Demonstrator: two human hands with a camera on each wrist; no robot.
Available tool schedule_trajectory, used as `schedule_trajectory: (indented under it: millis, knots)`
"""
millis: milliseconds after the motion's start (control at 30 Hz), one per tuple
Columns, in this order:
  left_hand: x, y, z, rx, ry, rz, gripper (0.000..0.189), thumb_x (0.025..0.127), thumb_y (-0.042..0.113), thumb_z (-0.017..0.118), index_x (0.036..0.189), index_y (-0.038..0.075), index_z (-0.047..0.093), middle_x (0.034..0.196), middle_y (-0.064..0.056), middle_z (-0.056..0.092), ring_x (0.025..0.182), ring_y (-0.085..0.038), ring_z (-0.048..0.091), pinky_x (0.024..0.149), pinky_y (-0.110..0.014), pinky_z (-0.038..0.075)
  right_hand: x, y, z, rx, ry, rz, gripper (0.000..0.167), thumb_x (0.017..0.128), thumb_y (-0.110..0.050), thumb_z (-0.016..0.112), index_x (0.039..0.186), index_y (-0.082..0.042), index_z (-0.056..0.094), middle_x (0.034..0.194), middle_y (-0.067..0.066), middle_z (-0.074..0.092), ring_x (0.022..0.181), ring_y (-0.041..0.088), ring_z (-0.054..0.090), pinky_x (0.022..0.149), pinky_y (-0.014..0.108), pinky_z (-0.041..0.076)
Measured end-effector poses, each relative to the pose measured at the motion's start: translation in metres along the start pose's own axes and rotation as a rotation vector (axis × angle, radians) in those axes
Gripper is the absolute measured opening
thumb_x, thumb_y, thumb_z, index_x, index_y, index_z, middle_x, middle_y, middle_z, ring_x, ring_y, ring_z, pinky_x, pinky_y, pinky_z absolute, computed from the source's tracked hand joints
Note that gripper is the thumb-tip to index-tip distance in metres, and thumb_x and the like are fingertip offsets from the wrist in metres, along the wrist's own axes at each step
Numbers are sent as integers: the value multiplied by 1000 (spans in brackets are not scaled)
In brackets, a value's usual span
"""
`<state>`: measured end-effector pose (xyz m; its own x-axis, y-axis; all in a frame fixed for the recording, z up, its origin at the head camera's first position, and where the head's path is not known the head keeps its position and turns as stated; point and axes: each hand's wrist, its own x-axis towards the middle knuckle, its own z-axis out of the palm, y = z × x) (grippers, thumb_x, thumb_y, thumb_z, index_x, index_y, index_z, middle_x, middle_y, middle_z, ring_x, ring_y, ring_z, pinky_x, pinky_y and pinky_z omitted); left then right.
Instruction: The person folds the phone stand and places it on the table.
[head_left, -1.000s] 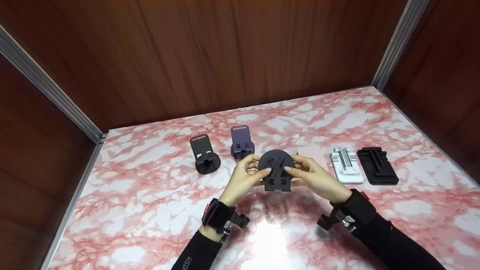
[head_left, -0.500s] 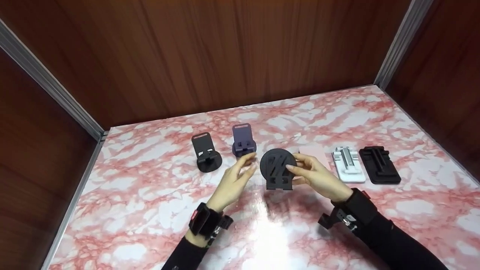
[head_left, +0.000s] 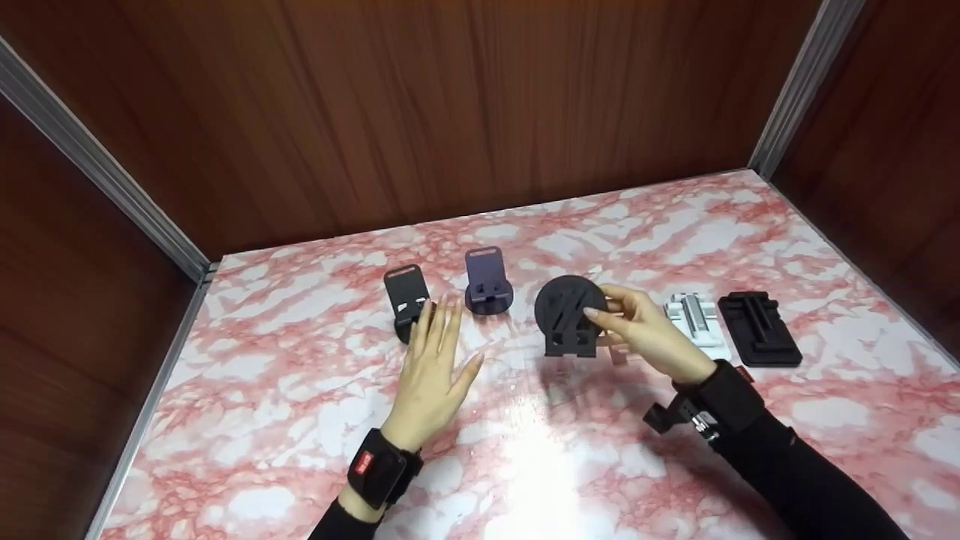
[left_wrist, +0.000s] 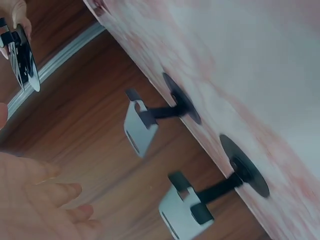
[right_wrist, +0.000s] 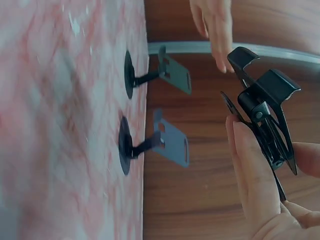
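My right hand (head_left: 649,330) pinches a folded black phone stand (head_left: 566,311) by its round base, thumb on the near face, above the table. In the right wrist view the folded phone stand (right_wrist: 270,112) appears edge-on between the fingers. My left hand (head_left: 424,390) holds nothing; its fingers are spread and straight, palm down. In the head view its fingertips overlap a black phone stand (head_left: 406,289) that stands unfolded on its round base. The left wrist view shows a gap between the left hand (left_wrist: 40,195) and the standing stands. Right of it a purple phone stand (head_left: 486,270) also stands unfolded.
A white folded phone stand (head_left: 691,315) and a black rectangular folded stand (head_left: 761,330) lie on the right, the white one partly behind my right hand. A pink flat thing is mostly hidden there. Wooden panels (head_left: 480,112) enclose the marbled table (head_left: 262,420).
My left hand has let go of the folded phone stand, moved left and spread its fingers. My right hand has carried the stand slightly right and away from me.
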<state>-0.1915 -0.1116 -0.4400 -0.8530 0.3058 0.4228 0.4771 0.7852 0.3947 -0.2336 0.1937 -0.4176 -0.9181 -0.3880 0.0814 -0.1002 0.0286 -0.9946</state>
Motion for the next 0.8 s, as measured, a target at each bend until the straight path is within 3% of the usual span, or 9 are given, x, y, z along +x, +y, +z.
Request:
schedule_trajectory:
  millis: [200, 333, 600, 800]
  knots:
    - [-5, -15, -2, 102, 15, -24, 71, 100, 37, 50, 153, 0, 21, 159, -20, 14, 145, -39, 8, 117, -51, 6, 4, 3, -7, -46, 21, 40, 45, 98, -17, 60, 134, 6, 47, 109, 19, 66, 84, 23, 69, 73, 38, 59]
    - [-8, -23, -4, 98, 23, -52, 73, 99, 37, 51, 153, 0, 19, 159, -21, 13, 144, -40, 7, 117, -49, 2, 10, 7, -8, -112, 36, 63, 43, 97, -16, 61, 132, 7, 49, 105, 21, 66, 80, 20, 68, 66, 36, 59]
    - [-15, -31, -3, 73, 6, -62, 72, 98, 32, 55, 153, -1, 21, 157, -23, 17, 143, -42, 9, 116, -54, 7, 24, 13, -10, -316, 65, 202, 65, 96, -26, 63, 146, 3, 34, 111, 25, 60, 69, 31, 66, 49, 31, 52]
    - [-15, -31, -3, 46, -2, -66, 70, 98, 31, 55, 152, 0, 23, 157, -22, 19, 144, -42, 9, 116, -54, 7, 34, 20, -10, -404, 46, 187, 62, 97, -23, 62, 144, 8, 36, 112, 27, 63, 70, 33, 65, 59, 35, 54]
